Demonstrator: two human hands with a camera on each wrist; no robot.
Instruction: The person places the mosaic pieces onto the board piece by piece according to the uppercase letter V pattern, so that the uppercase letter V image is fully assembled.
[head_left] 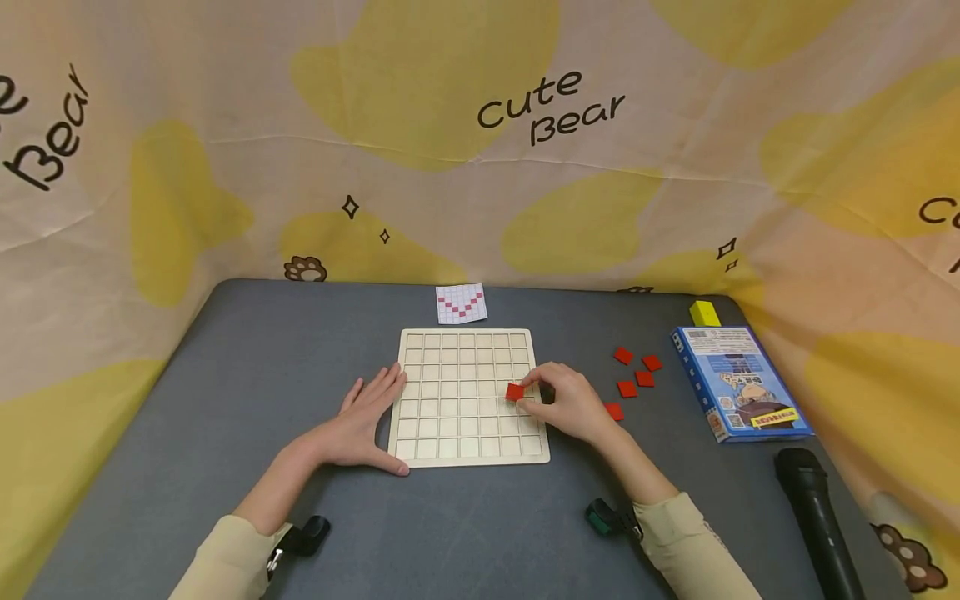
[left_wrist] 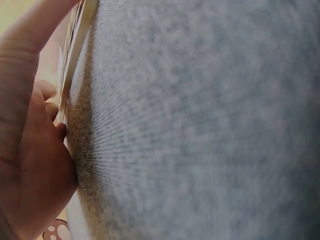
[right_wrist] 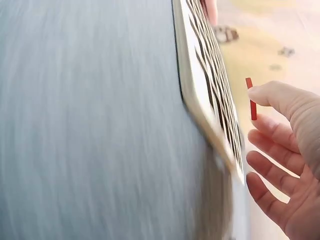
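A pale wooden grid board (head_left: 458, 389) lies flat on the grey table. Along its left edge rests my left hand (head_left: 363, 425), fingers spread, with the thumb at the near left corner. Between thumb and fingertip my right hand (head_left: 566, 400) pinches a red square tile (head_left: 514, 392) over the right part of the board. Seen edge-on in the right wrist view, that thin tile (right_wrist: 251, 99) is above the board's surface, and the other fingers are loosely bent. The board's squares hold no other tile.
Several loose red tiles (head_left: 626, 389) lie right of the board. Behind it is a pattern card (head_left: 461, 303) with pink squares. At the right stand a blue box (head_left: 742, 383), a yellow block (head_left: 704, 313) and a black microphone (head_left: 817, 521). A printed curtain (head_left: 420, 108) encloses the table.
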